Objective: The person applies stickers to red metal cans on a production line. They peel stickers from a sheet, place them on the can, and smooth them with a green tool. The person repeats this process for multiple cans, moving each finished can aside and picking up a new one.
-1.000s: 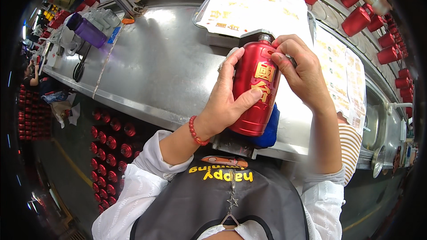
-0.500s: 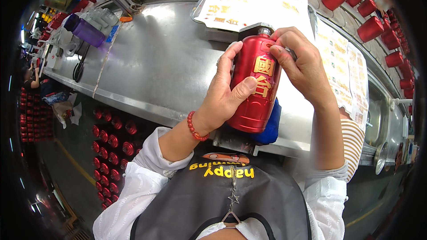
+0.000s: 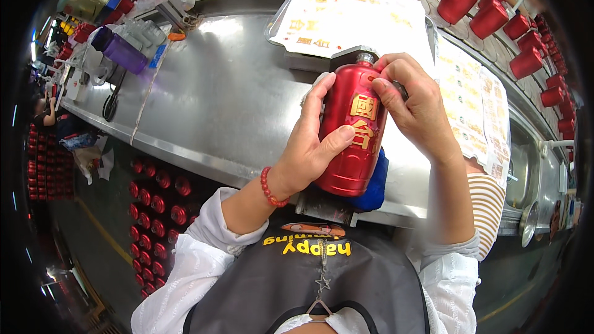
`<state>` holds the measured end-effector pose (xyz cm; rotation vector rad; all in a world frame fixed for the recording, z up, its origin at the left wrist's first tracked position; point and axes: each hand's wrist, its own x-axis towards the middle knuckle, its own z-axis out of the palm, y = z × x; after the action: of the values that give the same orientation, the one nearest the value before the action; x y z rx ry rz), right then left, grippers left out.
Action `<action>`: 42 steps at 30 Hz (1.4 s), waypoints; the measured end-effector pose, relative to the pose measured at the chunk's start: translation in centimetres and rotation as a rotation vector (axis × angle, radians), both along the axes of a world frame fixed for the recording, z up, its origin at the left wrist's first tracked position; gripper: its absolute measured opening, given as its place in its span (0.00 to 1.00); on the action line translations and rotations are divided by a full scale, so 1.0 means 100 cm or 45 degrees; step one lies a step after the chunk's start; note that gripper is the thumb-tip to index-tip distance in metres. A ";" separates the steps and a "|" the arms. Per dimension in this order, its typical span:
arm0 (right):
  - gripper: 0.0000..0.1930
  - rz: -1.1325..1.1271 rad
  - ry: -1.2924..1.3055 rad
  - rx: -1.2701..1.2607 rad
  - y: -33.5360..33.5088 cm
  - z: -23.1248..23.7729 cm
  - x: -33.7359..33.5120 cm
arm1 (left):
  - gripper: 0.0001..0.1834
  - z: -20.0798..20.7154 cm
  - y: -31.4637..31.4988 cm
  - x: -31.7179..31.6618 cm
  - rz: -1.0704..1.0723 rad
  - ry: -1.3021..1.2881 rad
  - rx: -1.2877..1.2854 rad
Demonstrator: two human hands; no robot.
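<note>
A red bottle (image 3: pixel 350 161) with raised gold characters leans at a slant in front of me, its bare neck pointing away. My left hand (image 3: pixel 311 139) is closed round its left side, thumb across the front. On the right shoulder, my right hand (image 3: pixel 416 96) presses curled thumb and fingertips beside a small round red mark (image 3: pixel 372 78). Whether anything tiny sits between those fingertips I cannot tell. Under the bottle's base lies a blue cloth (image 3: pixel 373 187). Behind its neck is a dark angular support (image 3: pixel 354 54).
Sheets of gold decals (image 3: pixel 365 21) lie beyond the bottle, with more sheets (image 3: pixel 475 108) at the right. Red bottles (image 3: pixel 458 1) line the far conveyor. A purple drinking bottle (image 3: pixel 120 49) and black scissors (image 3: pixel 111 104) are on the metal bench (image 3: pixel 216 80) at left. Several red bottles (image 3: pixel 158 229) stand below.
The view has tilted slightly, so bottle and hands appear a little lower. Both hands keep their hold, the right fingertips still at the shoulder. Bottles on the far conveyor appear shifted leftward.
</note>
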<state>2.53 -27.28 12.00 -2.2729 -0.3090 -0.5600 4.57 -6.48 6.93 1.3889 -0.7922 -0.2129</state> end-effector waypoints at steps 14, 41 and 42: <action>0.08 -0.030 0.003 -0.011 0.000 -0.001 0.000 | 0.46 0.006 -0.003 0.000 0.083 -0.056 0.092; 0.45 -0.060 0.448 0.810 0.017 -0.055 -0.061 | 0.47 -0.009 -0.003 0.014 -0.007 0.035 -0.007; 0.46 -0.064 0.450 0.761 0.017 -0.054 -0.060 | 0.47 -0.005 -0.003 0.014 0.007 0.012 0.010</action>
<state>-3.48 -25.60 6.62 -1.7528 0.0874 -0.2210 5.93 -6.73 6.41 1.3966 -0.7802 -0.2182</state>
